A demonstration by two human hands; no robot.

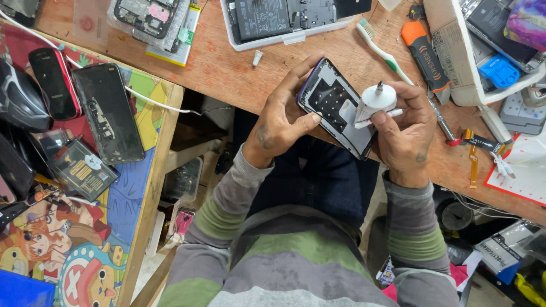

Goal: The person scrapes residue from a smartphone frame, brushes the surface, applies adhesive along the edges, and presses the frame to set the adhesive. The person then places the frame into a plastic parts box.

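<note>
While the left hand (280, 126) clasps the opened phone (335, 108), right hand (405, 132) grip closed around a white tube (376, 101).

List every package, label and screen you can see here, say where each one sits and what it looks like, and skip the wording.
Dark phone screen: left side table, black glossy rectangle, face up.
Red-edged phone: beside it, further left, black face.
Labelled battery: left table, near edge, black rectangle with yellow print.
Clear bag: top of wooden bench, holds a circuit board, green label.
Small carton: lower right below the bench, black, white and blue.
</note>
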